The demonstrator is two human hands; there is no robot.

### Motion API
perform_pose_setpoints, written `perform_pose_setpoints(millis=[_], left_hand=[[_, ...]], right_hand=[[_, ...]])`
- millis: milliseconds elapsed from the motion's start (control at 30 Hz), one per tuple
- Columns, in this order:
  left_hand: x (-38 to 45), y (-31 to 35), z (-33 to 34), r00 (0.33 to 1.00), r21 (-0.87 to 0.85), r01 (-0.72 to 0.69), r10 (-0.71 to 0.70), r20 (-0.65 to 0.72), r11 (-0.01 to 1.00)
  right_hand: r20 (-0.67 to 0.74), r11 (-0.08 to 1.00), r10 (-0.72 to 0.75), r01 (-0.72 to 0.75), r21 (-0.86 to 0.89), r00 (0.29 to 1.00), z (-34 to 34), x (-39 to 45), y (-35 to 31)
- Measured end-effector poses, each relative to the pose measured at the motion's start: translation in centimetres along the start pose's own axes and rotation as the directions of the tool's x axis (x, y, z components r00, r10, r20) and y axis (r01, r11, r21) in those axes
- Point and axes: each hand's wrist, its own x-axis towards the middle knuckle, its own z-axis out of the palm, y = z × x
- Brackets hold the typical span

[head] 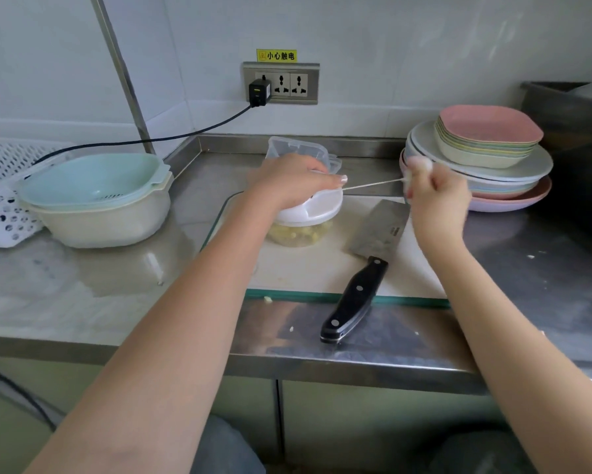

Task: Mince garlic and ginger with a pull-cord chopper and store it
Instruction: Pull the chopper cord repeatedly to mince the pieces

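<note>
Pull-cord chopper [306, 217], on the cutting board [322, 268], holds coarse yellow pieces. My left hand [287, 181] presses flat on its lid; my right hand [431, 196] grips the pull handle, cord [373, 185] taut. Risk, as I judge it: a sideways tug could slide the bowl toward the cleaver [366, 261] lying just beside it.

Look at the wall ahead of you: a yellow sticker [276, 56] just above the steel socket panel [281, 83] reads "小心触电" in black, with a small warning triangle at its left. The cleaver blade [382, 230] carries a small dark mark, too tiny to read.
</note>
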Motion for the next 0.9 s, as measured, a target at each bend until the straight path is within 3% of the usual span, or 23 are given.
perform_pose_setpoints(millis=[67,100,167,233,300,367,433,500,533,600,667,767,833,900], left_hand=[[0.0,0.0,0.1,1.0,0.028,-0.008,0.008,-0.006,1.0],[0.0,0.0,0.1,1.0,0.034,-0.015,0.016,-0.009,0.999],[0.0,0.0,-0.1,1.0,0.025,-0.025,0.025,0.007,0.999],[-0.1,0.0,-0.2,0.999,-0.003,-0.02,0.02,0.033,1.0],[0.0,-0.2,-0.2,0.999,-0.023,-0.014,0.015,0.042,1.0],[0.0,-0.2,-0.1,0.999,-0.026,-0.009,0.01,0.035,1.0],[0.1,-0.1,0.0,0.999,-0.015,-0.011,0.011,0.031,1.0],[0.1,-0.1,0.1,0.999,-0.013,-0.02,0.021,0.024,1.0],[0.1,-0.2,0.0,0.999,-0.017,-0.024,0.024,0.022,1.0],[0.1,-0.2,0.0,0.999,-0.021,-0.024,0.024,0.034,0.999],[0.1,-0.3,-0.1,0.999,-0.02,-0.024,0.025,0.044,1.0],[0.2,-0.4,0.0,0.999,-0.033,-0.026,0.027,0.042,0.999],[0.2,-0.4,0.0,0.999,-0.024,-0.021,0.022,0.031,0.999],[0.2,-0.3,0.0,0.999,-0.008,-0.022,0.022,0.027,1.0]], right_hand=[[0.381,0.995,-0.092,0.071,0.069,0.92,1.1,-1.4,-1.1],[0.485,0.99,-0.139,0.108,0.092,0.864,1.4,-1.7,-1.3],[0.416,0.991,-0.13,0.115,0.06,0.9,1.2,-0.9,-1.0],[0.188,1.0,-0.021,0.017,0.024,0.982,0.2,0.4,-0.1],[0.004,0.996,0.072,-0.072,0.05,0.997,-1.0,1.3,0.9],[-0.066,0.996,0.087,-0.086,0.032,0.994,-1.2,1.2,1.1],[0.104,0.999,0.02,-0.023,0.035,0.994,-0.5,0.2,0.3],[0.434,0.996,-0.077,0.045,0.083,0.898,0.5,-1.2,-1.1],[0.514,0.994,-0.104,0.066,0.091,0.852,0.7,-1.6,-1.5],[0.416,0.997,-0.063,0.039,0.067,0.907,0.7,-1.1,-1.3],[0.178,1.0,0.028,-0.027,-0.01,0.984,-0.2,0.0,-0.4],[-0.098,0.991,0.112,-0.118,-0.066,0.989,-1.9,1.2,0.8],[-0.057,0.994,0.077,-0.081,-0.069,0.995,-1.8,0.6,0.4],[0.266,1.0,0.0,0.008,-0.027,0.964,-0.8,-0.9,-0.8]])
